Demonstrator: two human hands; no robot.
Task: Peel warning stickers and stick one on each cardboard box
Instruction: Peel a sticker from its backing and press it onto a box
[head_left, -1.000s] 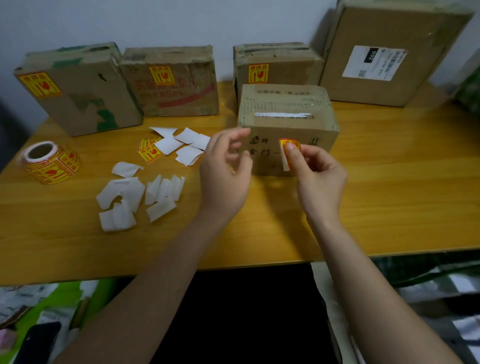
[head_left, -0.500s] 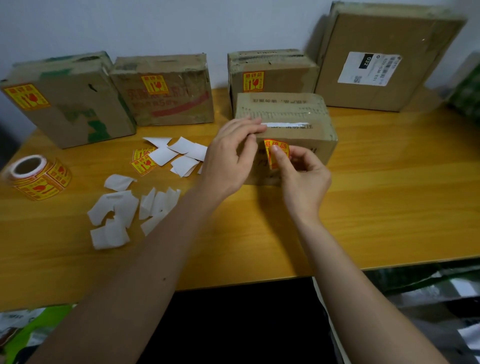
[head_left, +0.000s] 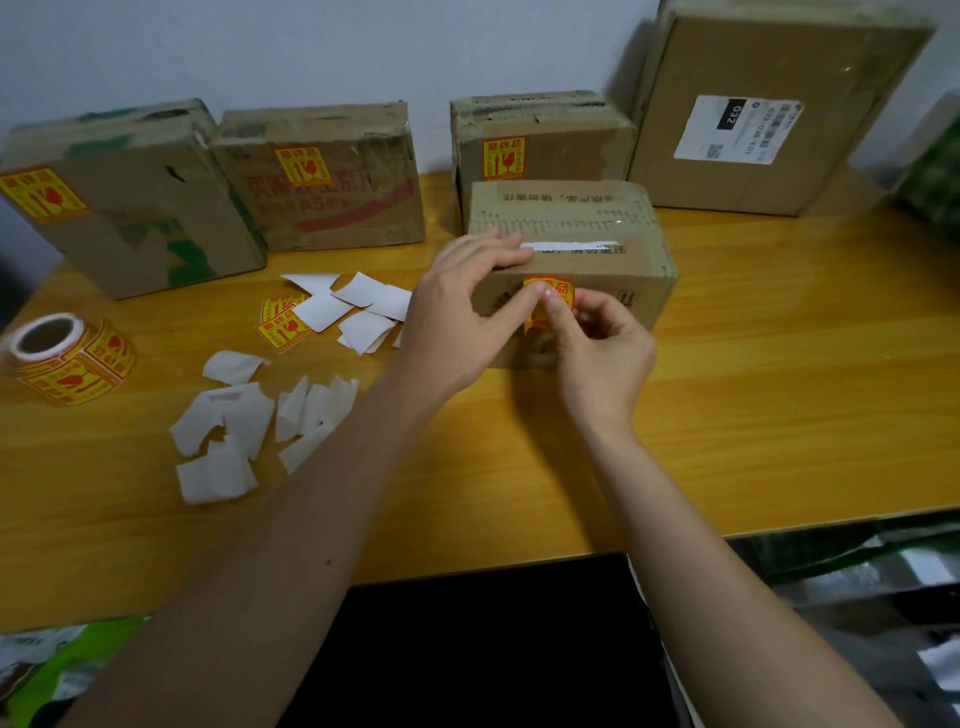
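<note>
pressing the sticker (head_left: 548, 304) onto the front box (head_left: 597, 291) at frame centre, the right hand (head_left: 597, 353) pinched its edge; the left hand (head_left: 462, 306), fingers spread, lay on the box, probably to steady it.

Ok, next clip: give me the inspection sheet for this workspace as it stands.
Surface: wooden table, boxes along the wall.
Job's things: front box getting a warning sticker; three rear boxes stickered; large box without one; sticker roll at left.
Clutter: white backing papers, loose stickers.
Grips: left hand steadies the box, thumb on the sticker; right hand presses the sticker on.
Cables: nothing seen.
Surroundings: pale wall; bags below the table edge.
</note>
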